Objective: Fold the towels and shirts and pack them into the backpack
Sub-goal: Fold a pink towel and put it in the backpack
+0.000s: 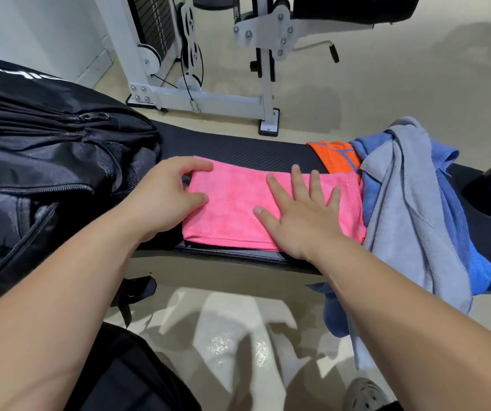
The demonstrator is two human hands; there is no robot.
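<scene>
From my remote seat I see the pink towel lying folded into a flat rectangle on the black padded bench, roughly at its middle, with its near edge along the bench's near edge. The left hand sits at the towel's left edge. Its fingers are curled around that edge, the forefinger reaches over the far-left corner, and the thumb tip rests on the top surface. The right hand lies flat on the right half of the towel, palm down, fingers straight and spread apart.

Just left of the towel, the black backpack rests on the bench, with its zippers facing me. I cannot tell how far its compartments gape.

To the right, touching the towel's right edge, is a loose pile. A grey towel is draped on top and hangs over the near side of the bench. Under it lies a blue cloth, and an orange garment peeks out at the far-left side of the pile.

Beyond the bench, a white weight machine stands on the pale floor.
</scene>
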